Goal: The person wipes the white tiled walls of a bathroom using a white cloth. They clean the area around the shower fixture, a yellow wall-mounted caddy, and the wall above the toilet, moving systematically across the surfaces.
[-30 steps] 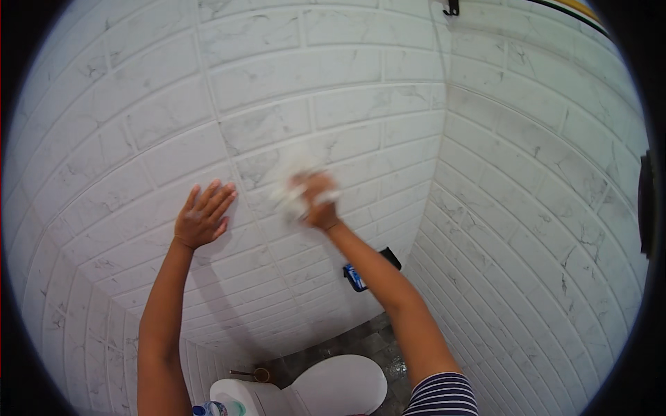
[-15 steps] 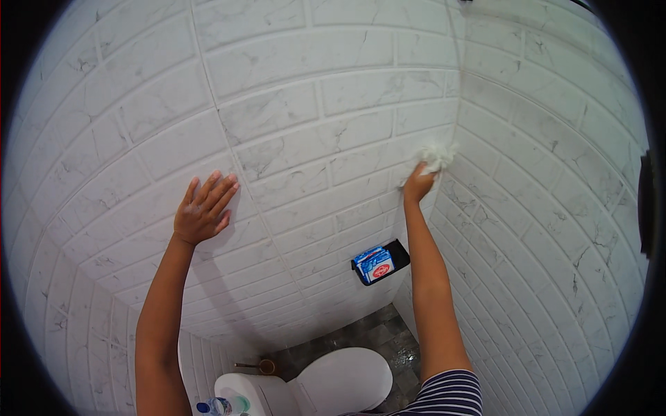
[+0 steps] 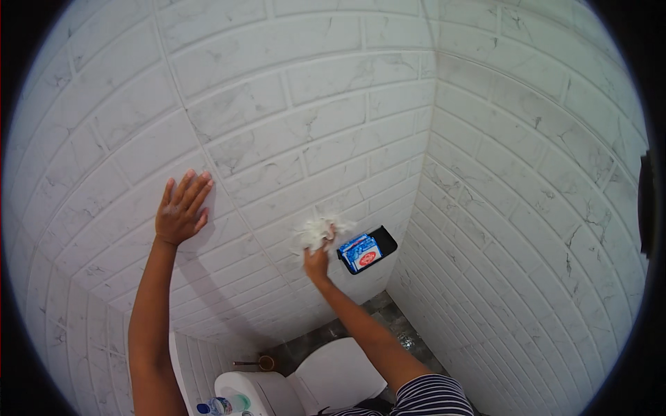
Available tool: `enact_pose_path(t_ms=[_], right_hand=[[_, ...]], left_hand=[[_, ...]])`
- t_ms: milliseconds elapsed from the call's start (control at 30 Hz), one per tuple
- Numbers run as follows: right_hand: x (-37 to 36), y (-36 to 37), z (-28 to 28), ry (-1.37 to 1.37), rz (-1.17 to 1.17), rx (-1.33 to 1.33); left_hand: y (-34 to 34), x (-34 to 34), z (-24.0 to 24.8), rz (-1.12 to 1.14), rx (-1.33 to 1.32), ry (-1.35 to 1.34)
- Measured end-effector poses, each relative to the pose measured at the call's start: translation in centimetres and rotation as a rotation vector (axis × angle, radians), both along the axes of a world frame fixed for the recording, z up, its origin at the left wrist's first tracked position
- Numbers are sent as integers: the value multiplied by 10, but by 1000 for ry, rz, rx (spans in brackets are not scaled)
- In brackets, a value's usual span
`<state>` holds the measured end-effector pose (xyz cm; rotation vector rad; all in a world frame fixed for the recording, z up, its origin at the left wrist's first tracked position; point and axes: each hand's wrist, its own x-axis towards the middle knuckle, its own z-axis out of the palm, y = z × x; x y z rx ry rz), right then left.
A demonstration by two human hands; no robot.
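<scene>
My left hand (image 3: 183, 211) rests with fingers spread on the white marbled tile wall (image 3: 257, 163). In my right hand (image 3: 318, 261) is a crumpled white cloth or tissue (image 3: 318, 231), blurred by motion and pressed to the wall. This hand is lower and further right than the left one. Just right of the cloth, a small black wall shelf (image 3: 383, 241) holds a blue and white packet (image 3: 361, 252) with a red oval on it.
Below me stands a white toilet (image 3: 338, 371) with its lid down, on a dark tiled floor (image 3: 406, 326). A bottle with a blue cap (image 3: 216, 405) lies on the tank. Behind it is a wooden-handled dipper (image 3: 266, 362). The side wall (image 3: 513, 229) closes in on the right.
My right hand has swept the cloth left and down from the wall corner to beside the black shelf. My left hand stays flat on the wall; the view has shifted slightly.
</scene>
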<state>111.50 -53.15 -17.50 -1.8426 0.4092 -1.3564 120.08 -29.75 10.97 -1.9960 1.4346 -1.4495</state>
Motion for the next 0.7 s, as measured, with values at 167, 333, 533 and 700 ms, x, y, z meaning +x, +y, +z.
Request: enact_pose_path(t_ms=[167,333,533,700], right_hand=[[15,-122,75,-340,-282,441],[15,-100,140,-240,-287,-90],[-43,11,66,85,231,-177],[-141,72,2,-76,327,663]], left_hand=[[-13,-6,6,-24,-5,-24],[-9,-1,-1,7,8,-56],[-6,-7,6,-31,-6,23],[0,-33,-18,-75,-161,375]])
